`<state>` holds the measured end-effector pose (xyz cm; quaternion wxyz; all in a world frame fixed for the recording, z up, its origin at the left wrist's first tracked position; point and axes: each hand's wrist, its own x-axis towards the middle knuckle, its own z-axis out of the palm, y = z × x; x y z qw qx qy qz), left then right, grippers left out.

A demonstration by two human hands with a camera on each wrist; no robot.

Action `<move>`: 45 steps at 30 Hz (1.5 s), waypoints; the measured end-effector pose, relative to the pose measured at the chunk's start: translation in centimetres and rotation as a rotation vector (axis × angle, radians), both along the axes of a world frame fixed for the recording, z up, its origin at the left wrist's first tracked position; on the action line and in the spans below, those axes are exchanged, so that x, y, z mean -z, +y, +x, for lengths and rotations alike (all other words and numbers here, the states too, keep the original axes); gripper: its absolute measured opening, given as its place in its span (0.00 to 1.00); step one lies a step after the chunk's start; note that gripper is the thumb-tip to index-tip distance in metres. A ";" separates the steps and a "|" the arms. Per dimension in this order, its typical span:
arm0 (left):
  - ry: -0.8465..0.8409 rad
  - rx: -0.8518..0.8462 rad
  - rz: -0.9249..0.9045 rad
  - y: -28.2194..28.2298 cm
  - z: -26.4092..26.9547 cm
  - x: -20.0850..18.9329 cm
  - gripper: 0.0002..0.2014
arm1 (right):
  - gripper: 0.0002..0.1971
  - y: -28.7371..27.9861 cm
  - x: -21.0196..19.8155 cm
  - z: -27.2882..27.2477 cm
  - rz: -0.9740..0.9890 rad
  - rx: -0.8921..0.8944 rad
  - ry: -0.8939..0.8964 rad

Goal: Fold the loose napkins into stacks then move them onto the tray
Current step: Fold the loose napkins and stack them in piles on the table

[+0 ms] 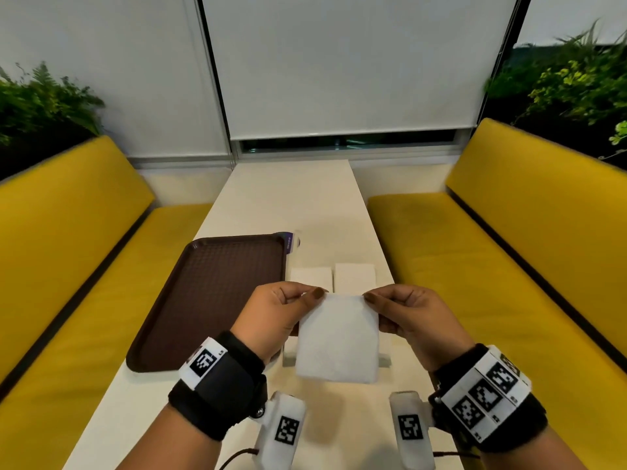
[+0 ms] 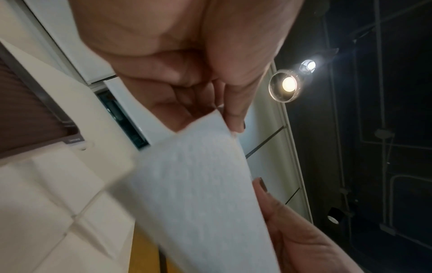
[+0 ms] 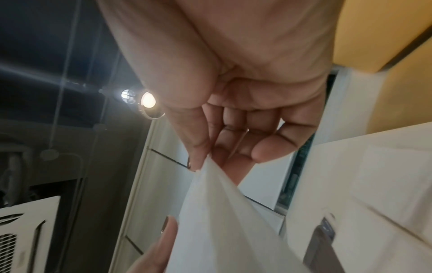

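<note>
The head view is evenly and fairly brightly lit, and soft shadows are cast on the table [image 1: 285,198] beneath the wrists. Straight lines are bowed toward the edges by the wide lens, and the plants [image 1: 573,76] at the right edge are smeared by motion blur. Both wrist views are much dimmer, with a dark ceiling behind. A round ceiling lamp [image 2: 286,85] is blown out in the left wrist view, and a smaller spotlight [image 2: 309,65] beside it flares (streaks are thrown across the right wrist view too). The held napkin [image 2: 198,194] is rendered soft and out of focus, and the nearby palm is blurred.
</note>
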<state>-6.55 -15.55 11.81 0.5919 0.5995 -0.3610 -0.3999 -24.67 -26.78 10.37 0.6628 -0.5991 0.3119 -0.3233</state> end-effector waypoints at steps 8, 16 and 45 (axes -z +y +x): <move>0.071 -0.099 0.074 -2.8 0.2 3.1 0.07 | 0.09 -0.5 5.2 -1.7 0.252 -0.128 0.102; -0.041 -0.161 0.195 -5.5 0.9 7.4 0.05 | 0.03 -4.0 8.2 -2.2 0.285 0.076 0.148; -0.826 0.040 0.537 -4.6 3.2 12.3 0.10 | 0.13 -7.2 12.6 -1.0 0.056 0.205 0.665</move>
